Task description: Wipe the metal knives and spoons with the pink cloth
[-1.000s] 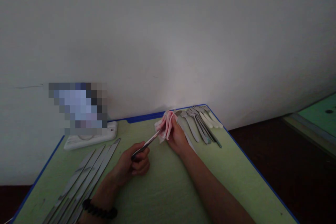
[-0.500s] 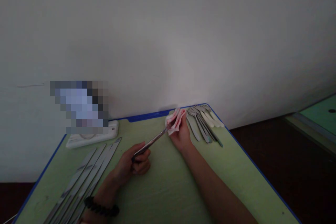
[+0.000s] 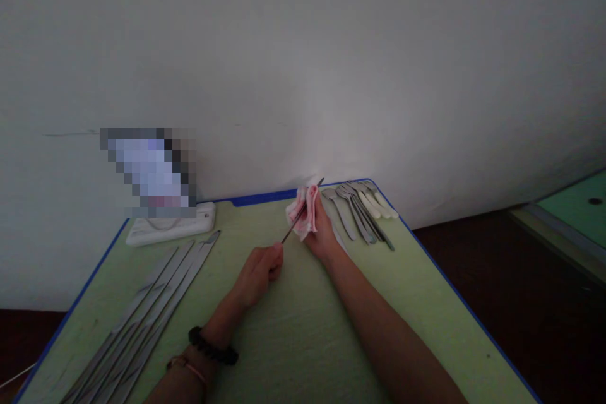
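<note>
My left hand [image 3: 258, 271] is closed around one end of a slim metal table knife [image 3: 289, 233], which slants up and away over the table. A pink-and-white cloth [image 3: 311, 209] is folded around the knife's middle, and a dark tip sticks out beyond it. Gripping that cloth from the right is my right hand [image 3: 324, 232], so the fabric lies pressed about the metal. The fingers behind the cloth are partly hidden. Close by on the right lie several spoons [image 3: 341, 213] and forks with pale handles [image 3: 379, 204].
Several long table knives [image 3: 142, 315] lie side by side at the left of the green table [image 3: 293, 341]. Behind them, a white power bank [image 3: 173, 225] sits near a blurred-out upright object [image 3: 149, 167]. A wall [image 3: 303, 76] stands along the far edge.
My left hand has moved forward and right, toward the cloth. The knife has slid further through it, and its tip now shows on the far side. The view has shifted slightly.
</note>
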Demonstrator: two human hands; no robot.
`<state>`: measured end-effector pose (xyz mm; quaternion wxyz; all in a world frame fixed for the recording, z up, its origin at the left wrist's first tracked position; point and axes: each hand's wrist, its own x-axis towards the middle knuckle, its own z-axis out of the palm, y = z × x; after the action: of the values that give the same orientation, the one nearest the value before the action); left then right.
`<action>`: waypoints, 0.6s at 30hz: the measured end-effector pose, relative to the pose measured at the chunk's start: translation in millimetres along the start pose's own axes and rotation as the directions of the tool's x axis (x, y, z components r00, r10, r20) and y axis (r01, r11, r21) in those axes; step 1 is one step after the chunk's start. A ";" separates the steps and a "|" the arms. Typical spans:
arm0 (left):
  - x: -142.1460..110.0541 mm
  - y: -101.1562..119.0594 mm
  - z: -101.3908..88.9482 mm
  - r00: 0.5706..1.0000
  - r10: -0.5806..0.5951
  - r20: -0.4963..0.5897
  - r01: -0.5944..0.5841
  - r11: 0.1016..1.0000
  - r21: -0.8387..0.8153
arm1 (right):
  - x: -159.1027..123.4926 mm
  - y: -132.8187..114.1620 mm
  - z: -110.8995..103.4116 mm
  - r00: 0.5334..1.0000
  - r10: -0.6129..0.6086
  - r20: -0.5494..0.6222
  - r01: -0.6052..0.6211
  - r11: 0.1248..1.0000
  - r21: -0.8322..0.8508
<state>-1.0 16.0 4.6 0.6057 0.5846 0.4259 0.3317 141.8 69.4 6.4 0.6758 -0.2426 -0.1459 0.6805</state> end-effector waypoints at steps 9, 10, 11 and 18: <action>-24.6 4.0 14.2 0.987 0.095 -0.131 -0.070 0.981 0.181 | 4.3 3.5 -5.6 0.999 -0.008 0.038 0.011 0.997 -0.077; -26.7 4.0 14.1 0.988 0.080 -0.135 -0.058 0.985 0.161 | 4.3 4.0 -5.9 0.999 -0.015 0.035 0.018 0.996 -0.088; -28.1 3.8 13.2 0.990 0.060 -0.131 -0.042 0.990 0.133 | 4.3 4.2 -6.1 0.999 -0.025 0.033 0.028 0.996 -0.091; -27.9 -0.6 0.4 0.997 -0.038 -0.067 0.024 0.980 -0.197 | 7.2 5.9 -6.4 0.997 -0.077 0.021 0.078 0.995 -0.060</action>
<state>-12.3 -9.4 7.6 0.6500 0.5035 0.4213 0.3827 140.4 75.5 -3.0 0.6925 -0.2509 -0.1820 0.6514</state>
